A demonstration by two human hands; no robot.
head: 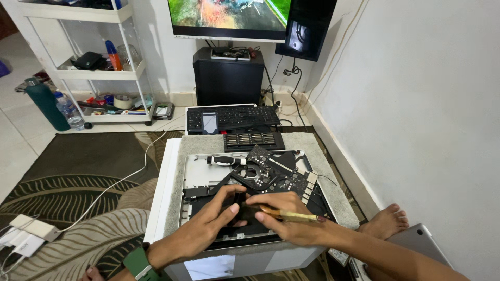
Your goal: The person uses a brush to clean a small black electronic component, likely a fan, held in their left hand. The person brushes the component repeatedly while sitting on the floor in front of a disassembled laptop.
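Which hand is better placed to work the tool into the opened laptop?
Right, probably. The right hand already holds the amber-handled screwdriver over the opened silver laptop. The left hand rests on the black part beside it, steadying.

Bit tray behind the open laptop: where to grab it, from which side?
Judging by its pose, take the black bit tray by its two short ends, coming from above. It lies flat and long, left to right, with both ends free. The keyboard sits close behind it and the opened laptop just in front, so the long edges look crowded. Both hands are on the laptop.
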